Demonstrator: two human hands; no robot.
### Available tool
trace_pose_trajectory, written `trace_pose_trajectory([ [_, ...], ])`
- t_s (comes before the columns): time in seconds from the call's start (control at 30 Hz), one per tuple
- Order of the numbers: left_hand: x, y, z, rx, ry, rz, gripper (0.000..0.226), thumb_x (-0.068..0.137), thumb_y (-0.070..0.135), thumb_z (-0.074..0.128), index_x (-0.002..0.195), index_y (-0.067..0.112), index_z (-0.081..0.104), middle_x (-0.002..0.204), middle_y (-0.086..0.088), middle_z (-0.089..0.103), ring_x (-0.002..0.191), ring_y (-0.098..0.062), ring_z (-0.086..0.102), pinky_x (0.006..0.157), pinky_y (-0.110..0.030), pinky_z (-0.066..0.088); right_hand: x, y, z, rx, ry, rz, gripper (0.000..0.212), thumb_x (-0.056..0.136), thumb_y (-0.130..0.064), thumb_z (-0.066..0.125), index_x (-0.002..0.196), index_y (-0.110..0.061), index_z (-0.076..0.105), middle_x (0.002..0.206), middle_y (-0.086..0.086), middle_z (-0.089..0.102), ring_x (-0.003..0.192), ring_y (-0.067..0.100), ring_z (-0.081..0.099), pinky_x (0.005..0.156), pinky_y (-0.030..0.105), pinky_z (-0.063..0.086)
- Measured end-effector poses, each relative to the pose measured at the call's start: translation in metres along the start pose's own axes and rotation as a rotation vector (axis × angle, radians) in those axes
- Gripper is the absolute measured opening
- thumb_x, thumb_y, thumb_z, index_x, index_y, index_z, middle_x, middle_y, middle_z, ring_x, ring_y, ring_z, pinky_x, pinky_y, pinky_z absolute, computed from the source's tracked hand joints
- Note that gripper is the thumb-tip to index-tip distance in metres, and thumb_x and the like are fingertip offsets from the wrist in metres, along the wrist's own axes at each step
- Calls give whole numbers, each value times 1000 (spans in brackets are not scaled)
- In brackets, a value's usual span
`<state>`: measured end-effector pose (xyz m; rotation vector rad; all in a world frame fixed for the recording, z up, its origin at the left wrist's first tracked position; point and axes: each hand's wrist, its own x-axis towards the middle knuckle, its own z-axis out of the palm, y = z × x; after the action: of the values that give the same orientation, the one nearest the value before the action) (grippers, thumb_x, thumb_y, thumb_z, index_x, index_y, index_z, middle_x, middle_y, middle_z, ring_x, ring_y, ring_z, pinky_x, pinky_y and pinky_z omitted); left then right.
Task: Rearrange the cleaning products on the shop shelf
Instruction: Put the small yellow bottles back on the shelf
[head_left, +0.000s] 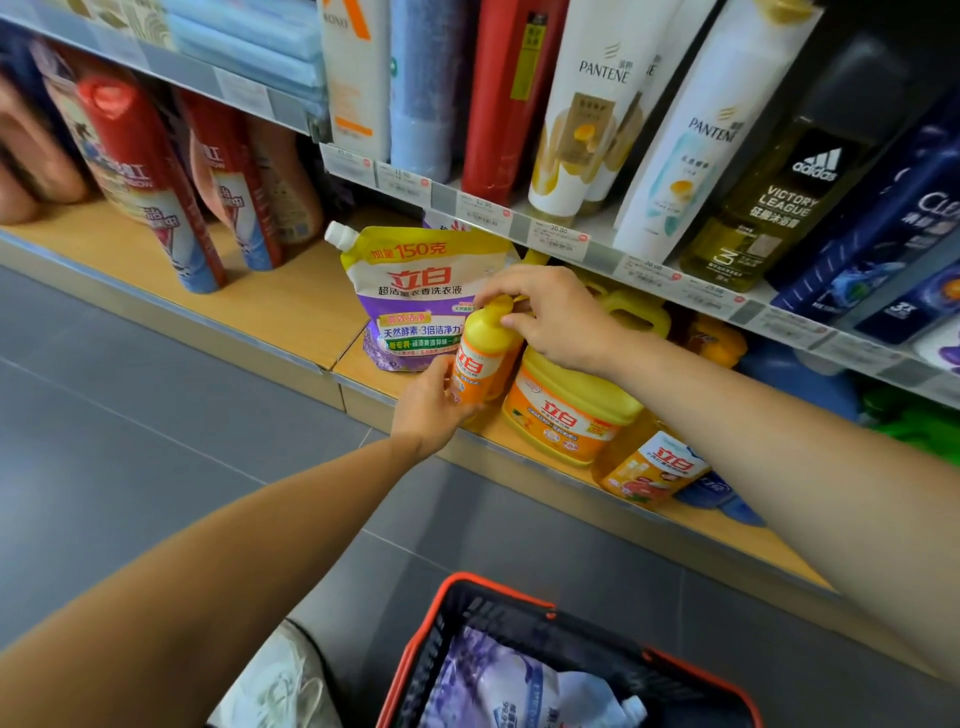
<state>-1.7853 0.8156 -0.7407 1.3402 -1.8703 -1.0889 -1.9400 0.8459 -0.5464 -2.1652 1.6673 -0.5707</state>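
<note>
Two hands share one item: a small orange plastic bottle w/ yellow cap (480, 358), upright w/ a slight lean, at the front edge of the pale wooden bottom shelf (353, 364), approx. centre of view. Left hand (431, 400) wraps the lower body from 7 o'clock, fingers curled round the label. Right hand (550, 317) comes in from 3 o'clock, thumb & fingertips pinching the cap. Base is hidden behind the left palm, so can't tell if it rests on the board or is lifted. Neighbours are tight: purple-and-yellow spouted refill pouch (415, 296) at the bottle's 10 o'clock, touching or nearly; big yellow-lidded orange tub (566, 410) at 4 o'clock, just beside. Judgement: step = seating the bottle btwn pouch & tub. To do it well, carry the weight low w/ the left, let the right only steer the top, set the base flat w/ label out, and don't nudge the pouch, which looks soft & prob. slumps. Release cap first, body last. Risk: front lip is close, so a tilted set-down could tip it floorward. Red-rimmed black mesh basket (457, 623) sits at 6 o'clock w/ a second purple pouch (498, 686) inside.
</note>
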Motion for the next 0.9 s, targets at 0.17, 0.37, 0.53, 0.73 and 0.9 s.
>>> trace_pose_trajectory([
  [0.17,5,-1,7,44,42,-23,71,76,38,87,132,22,49,128,0,65,111,-18,63,90,-36,55,-31,22,0,-109,196,45,54,81,-18,80,132,-21,63,128,0,64,114,21,58,97,41,50],
  [0.37,5,3,12,0,15,-7,73,72,36,90,129,24,46,122,7,61,105,-10,58,89,-33,55,-77,55,20,-551,142,356,89,78,-48,78,151,-31,29,142,2,46,126,30,42,99,47,42],
  [0.53,-4,6,21,0,-29,25,58,79,26,86,125,23,51,116,9,63,106,-13,61,90,-33,54,-76,65,17,-629,93,319,95,78,-48,78,154,-31,22,137,4,46,125,30,41,95,47,35],
  [0.73,-7,16,22,34,-2,-51,60,79,29,86,126,23,50,123,2,66,111,-18,63,95,-40,55,-82,77,2,-596,-32,243,96,82,-42,77,155,-35,17,142,3,40,126,29,38,96,48,34],
  [0.9,-13,28,4,190,-108,-142,84,72,53,86,139,27,43,133,4,62,117,-21,62,97,-49,54,-84,79,3,-603,-41,257,97,82,-45,75,155,-37,12,144,5,37,129,30,36,100,52,33],
])
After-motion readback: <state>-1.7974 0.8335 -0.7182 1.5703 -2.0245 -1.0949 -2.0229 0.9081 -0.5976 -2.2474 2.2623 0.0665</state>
